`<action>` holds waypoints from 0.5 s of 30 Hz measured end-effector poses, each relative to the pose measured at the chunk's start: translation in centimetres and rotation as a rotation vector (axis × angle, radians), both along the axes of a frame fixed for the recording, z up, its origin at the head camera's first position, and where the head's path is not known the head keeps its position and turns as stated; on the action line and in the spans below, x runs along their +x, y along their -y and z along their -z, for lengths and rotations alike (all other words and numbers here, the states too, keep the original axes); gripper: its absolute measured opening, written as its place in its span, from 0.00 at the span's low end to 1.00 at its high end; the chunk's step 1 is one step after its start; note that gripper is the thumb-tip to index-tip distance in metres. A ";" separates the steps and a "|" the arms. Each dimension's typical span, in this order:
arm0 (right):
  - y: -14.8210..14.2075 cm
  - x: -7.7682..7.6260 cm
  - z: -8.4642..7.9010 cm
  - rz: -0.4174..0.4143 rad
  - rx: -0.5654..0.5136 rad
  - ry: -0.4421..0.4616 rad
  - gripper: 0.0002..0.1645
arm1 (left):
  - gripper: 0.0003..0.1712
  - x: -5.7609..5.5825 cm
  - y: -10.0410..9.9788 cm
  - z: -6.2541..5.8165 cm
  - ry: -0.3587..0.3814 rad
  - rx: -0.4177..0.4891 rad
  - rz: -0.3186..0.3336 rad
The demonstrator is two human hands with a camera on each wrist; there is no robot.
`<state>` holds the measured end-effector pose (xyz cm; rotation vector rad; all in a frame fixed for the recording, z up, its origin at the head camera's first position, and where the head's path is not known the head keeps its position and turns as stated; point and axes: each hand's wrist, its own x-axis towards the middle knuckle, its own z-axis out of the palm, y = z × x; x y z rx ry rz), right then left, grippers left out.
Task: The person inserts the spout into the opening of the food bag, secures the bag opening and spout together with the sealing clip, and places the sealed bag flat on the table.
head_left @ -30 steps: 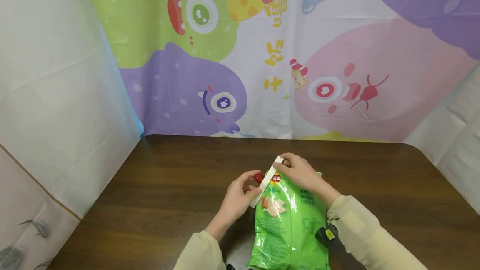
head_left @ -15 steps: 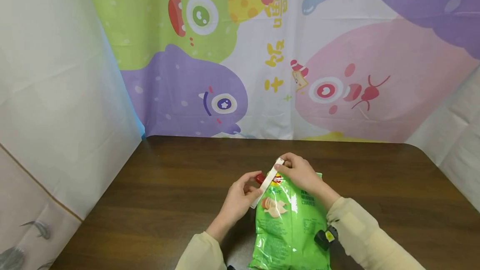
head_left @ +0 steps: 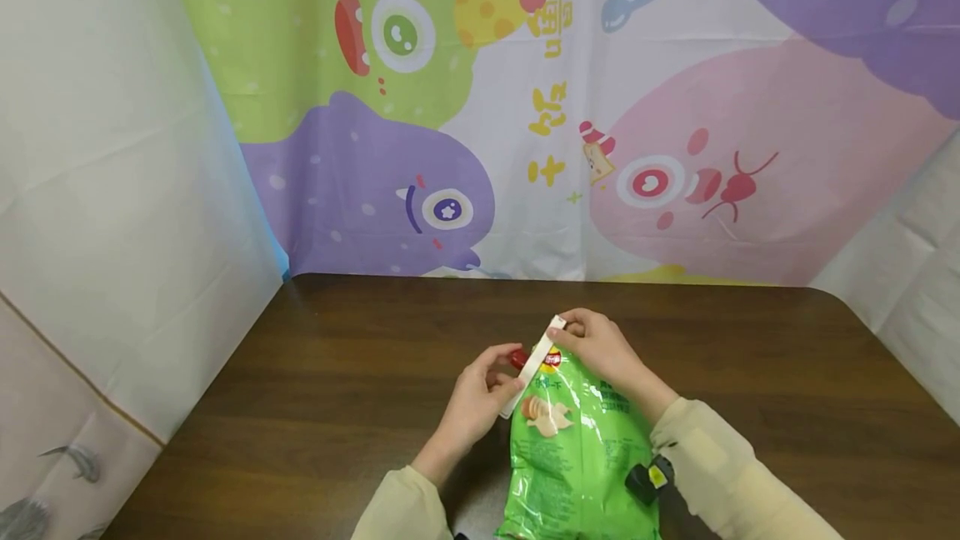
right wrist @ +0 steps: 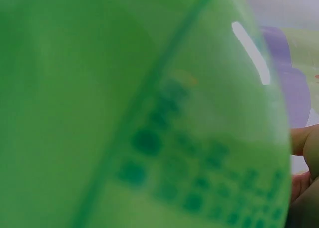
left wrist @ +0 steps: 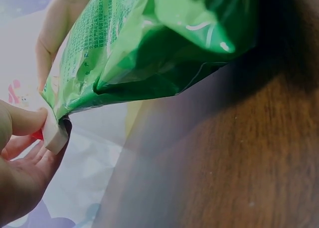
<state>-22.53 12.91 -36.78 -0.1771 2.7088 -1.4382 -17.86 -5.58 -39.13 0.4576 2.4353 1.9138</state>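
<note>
A green chip bag [head_left: 585, 448] lies lengthwise in front of me, its printed side up. Across its top left corner runs a long white bag sealing clip [head_left: 534, 365], set on a slant. My left hand [head_left: 476, 394] pinches the clip's lower end between thumb and fingers; the left wrist view shows the thumb against the clip end [left wrist: 55, 133]. With thumb and fingertips, my right hand [head_left: 600, 344] grips the upper end. A small glossy red piece [head_left: 518, 357] sticks out beyond the clip near my left fingers. In the right wrist view, the bag hides most of that hand.
The dark wood table [head_left: 337, 407] extends around the bag. Behind it hangs a cartoon-printed curtain [head_left: 525, 232], and pale fabric panels [head_left: 135, 148] stand at both sides. A black wrist camera [head_left: 647, 480] on my right arm overlaps the bag's right edge.
</note>
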 end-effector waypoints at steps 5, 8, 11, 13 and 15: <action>0.1 0.0 0.1 0.039 -0.081 0.016 0.24 | 0.22 -0.1 0.0 -0.1 -0.011 -0.001 -0.001; 0.1 -0.1 0.2 0.064 -0.101 0.018 0.23 | 0.22 0.0 -0.1 -0.2 -0.014 -0.007 -0.002; 0.1 -0.1 0.2 0.075 -0.097 0.005 0.23 | 0.22 -0.1 -0.1 -0.1 -0.006 -0.005 -0.006; 0.1 -0.1 0.2 0.084 -0.080 -0.010 0.23 | 0.22 -0.3 -0.1 0.3 0.006 0.004 -0.010; 0.2 0.0 0.3 0.098 -0.063 -0.025 0.22 | 0.22 -0.7 -0.1 0.9 0.024 0.019 -0.014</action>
